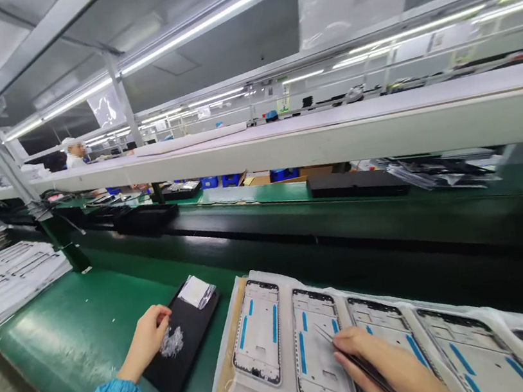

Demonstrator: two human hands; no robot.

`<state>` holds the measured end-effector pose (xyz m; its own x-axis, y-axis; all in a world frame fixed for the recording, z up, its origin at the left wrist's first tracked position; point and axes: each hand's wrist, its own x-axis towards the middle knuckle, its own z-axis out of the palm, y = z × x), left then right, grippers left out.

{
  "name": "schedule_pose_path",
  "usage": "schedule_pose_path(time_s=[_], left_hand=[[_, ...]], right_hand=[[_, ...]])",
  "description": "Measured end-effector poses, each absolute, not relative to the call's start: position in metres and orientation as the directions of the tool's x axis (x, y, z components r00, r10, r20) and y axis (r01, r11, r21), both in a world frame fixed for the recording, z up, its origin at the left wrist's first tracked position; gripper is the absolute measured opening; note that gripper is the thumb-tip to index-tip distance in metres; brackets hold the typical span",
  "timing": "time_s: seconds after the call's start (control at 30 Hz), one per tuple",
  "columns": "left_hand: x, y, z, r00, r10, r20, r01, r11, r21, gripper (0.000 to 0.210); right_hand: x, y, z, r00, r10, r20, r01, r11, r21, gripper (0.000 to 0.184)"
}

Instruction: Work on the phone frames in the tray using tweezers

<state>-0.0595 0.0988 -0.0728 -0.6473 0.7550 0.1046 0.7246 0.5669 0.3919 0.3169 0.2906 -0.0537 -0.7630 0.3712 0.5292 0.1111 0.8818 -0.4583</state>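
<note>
My right hand [393,369] grips thin metal tweezers [327,335], their tips over a white phone frame [318,350] with blue strips. This frame lies in a white tray [241,328] holding several such frames. My left hand [148,338], in a blue sleeve, rests with fingers curled on a black flat tray [185,343], touching a small pile of clear film scraps [172,343]. A small clear bag of white pieces [196,291] lies at the far end of that black tray.
The green bench [75,326] runs left to stacked white trays [5,277]. Behind it a dark conveyor [295,230] carries black trays [357,184]. A white shelf [331,137] crosses overhead. A person in a white cap [73,151] works far left.
</note>
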Motion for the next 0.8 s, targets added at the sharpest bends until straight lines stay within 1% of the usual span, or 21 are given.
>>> schedule_pose_path(time_s=[0.1,0.23,0.33,0.47,0.57,0.63,0.7,0.8], left_hand=[[-0.087,0.113,-0.094,-0.677,0.733,0.060,0.720,0.644,0.258,0.022],[-0.098,0.120,-0.112,-0.667,0.745,0.005,0.743,0.665,0.075,0.025],[-0.105,0.124,-0.115,-0.650,0.759,-0.046,0.760,0.648,-0.043,0.030],[-0.108,0.131,-0.115,-0.636,0.768,-0.075,0.768,0.620,-0.160,0.033],[-0.106,0.136,-0.116,-0.639,0.765,-0.076,0.760,0.614,-0.212,0.033],[-0.104,0.137,-0.116,-0.642,0.763,-0.070,0.756,0.616,-0.220,0.034],[-0.102,0.139,-0.116,-0.645,0.762,-0.060,0.755,0.622,-0.207,0.033],[-0.100,0.142,-0.113,-0.652,0.756,-0.057,0.754,0.638,-0.153,0.025]], right_hand=[[0.315,0.286,-0.050,-0.753,0.380,0.537,0.088,0.867,-0.490,0.016],[0.316,0.283,-0.046,-0.730,0.365,0.578,0.089,0.889,-0.448,0.016],[0.318,0.282,-0.044,-0.741,0.392,0.545,0.127,0.879,-0.460,0.015],[0.320,0.282,-0.043,-0.764,0.415,0.494,0.159,0.864,-0.479,0.014],[0.320,0.283,-0.043,-0.784,0.423,0.454,0.157,0.843,-0.515,0.015],[0.319,0.283,-0.043,-0.793,0.432,0.431,0.161,0.829,-0.536,0.015],[0.320,0.283,-0.042,-0.793,0.435,0.427,0.163,0.826,-0.539,0.015],[0.320,0.283,-0.042,-0.789,0.436,0.432,0.165,0.829,-0.534,0.014]])
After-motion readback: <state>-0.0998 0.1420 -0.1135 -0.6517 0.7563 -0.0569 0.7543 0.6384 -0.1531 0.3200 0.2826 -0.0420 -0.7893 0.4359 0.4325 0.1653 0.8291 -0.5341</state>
